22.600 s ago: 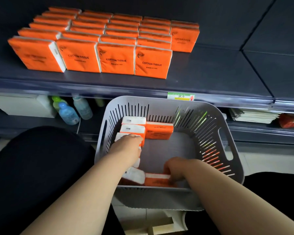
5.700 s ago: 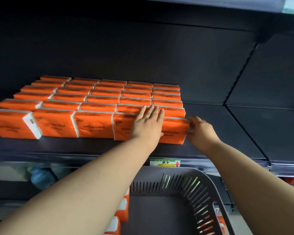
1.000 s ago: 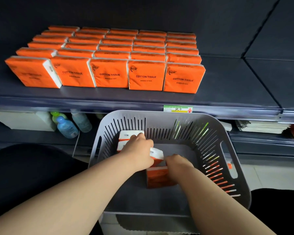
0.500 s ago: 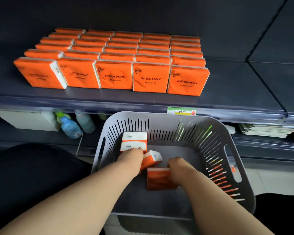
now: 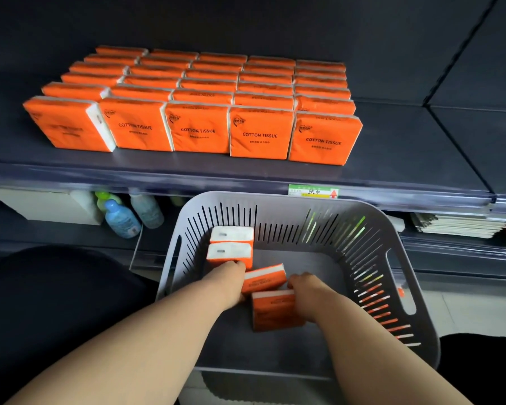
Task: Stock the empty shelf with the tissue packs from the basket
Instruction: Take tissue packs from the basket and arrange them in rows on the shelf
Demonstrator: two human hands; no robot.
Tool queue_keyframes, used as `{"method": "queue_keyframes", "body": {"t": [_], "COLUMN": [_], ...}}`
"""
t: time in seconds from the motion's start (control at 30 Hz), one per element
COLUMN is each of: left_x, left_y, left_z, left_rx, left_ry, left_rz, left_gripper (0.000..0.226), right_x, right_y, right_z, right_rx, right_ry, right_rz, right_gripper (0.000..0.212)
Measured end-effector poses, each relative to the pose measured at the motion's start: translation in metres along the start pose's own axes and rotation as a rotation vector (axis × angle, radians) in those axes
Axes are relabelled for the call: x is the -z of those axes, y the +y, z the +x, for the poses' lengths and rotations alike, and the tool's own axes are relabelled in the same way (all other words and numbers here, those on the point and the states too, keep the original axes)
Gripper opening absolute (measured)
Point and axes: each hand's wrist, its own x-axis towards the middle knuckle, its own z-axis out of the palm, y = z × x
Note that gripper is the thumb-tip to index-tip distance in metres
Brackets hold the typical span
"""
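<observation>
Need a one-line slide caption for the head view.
Left hand and right hand reach among tissue packs in the grey basket, below the part-stocked shelf.

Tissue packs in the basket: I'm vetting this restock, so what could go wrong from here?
The tilted pack leans loosely between the left hand and right hand; grabbing it together with the lower pack might let one slip. The standing packs beside the left hand could topple if bumped.

Dim, soft light. Deep shadow left of the basket (image 5: 275,199) and far above it. Bright glints through its right slots. Edges bend, wide-angle; slightly soft.
</observation>
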Motion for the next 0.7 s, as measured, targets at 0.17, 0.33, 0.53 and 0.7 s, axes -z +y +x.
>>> {"method": "queue_keyframes", "body": {"t": [0.17, 0.33, 0.53, 0.7], "left_x": [0.002, 0.02, 0.038, 0.052], "left_y": [-0.002, -0.004, -0.001, 0.009], "left_z": [0.0, -0.008, -0.029, -0.048], "left_rx": [0.006, -0.077, -0.104, -0.221], "left_ry": [0.032, 0.094, 0.295, 0.421], "left_rz": [-0.089, -0.02, -0.184, -0.355], "left_gripper": [0.017, 0.034, 0.043, 0.037], "right_x": [0.002, 0.01, 0.026, 0.035], "right_y": [-0.001, 0.003, 0.011, 0.021], "right_z": [-0.001, -0.011, -0.037, -0.066], "right_rx": [-0.008, -0.006, 0.046, 0.067], "right_ry": [0.017, 0.153, 0.335, 0.432], "right_rz": [0.008, 0.135, 0.32, 0.345], "right_gripper": [0.033, 0.028, 0.022, 0.032]}}
